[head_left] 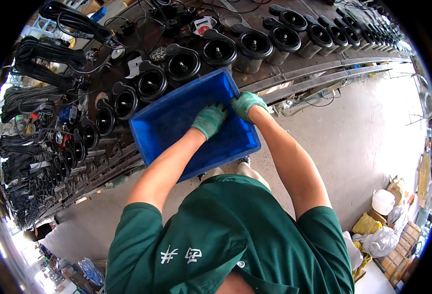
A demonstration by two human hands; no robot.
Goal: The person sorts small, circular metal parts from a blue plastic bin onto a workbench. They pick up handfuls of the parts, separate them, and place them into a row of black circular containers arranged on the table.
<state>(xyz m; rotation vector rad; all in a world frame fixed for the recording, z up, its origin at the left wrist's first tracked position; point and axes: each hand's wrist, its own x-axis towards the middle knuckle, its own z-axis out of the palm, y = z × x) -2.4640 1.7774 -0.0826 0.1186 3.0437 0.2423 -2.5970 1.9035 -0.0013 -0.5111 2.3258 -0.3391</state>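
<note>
A blue plastic bin (pixel 176 110) is tilted against the near edge of the workbench, in front of my body. My right hand (pixel 249 105), in a green knit glove, is closed on the bin's rim at its far right corner. Inside the bin is my left hand (pixel 210 120), gloved the same way, its dark fingertips spread toward the far right side. I see nothing held in it, though its palm side is hidden. Just beyond the bin stand black round-topped metal cylinders, such as this one (pixel 219 51), each with a small post in its middle.
The cylinders run in a curved row along the workbench (pixel 318 11). Bundles of black cable (pixel 49 58) are heaped at the left. A metal rail (pixel 318 73) edges the bench. On the floor at right lie plastic bags (pixel 380 241) and a white jug (pixel 383 201).
</note>
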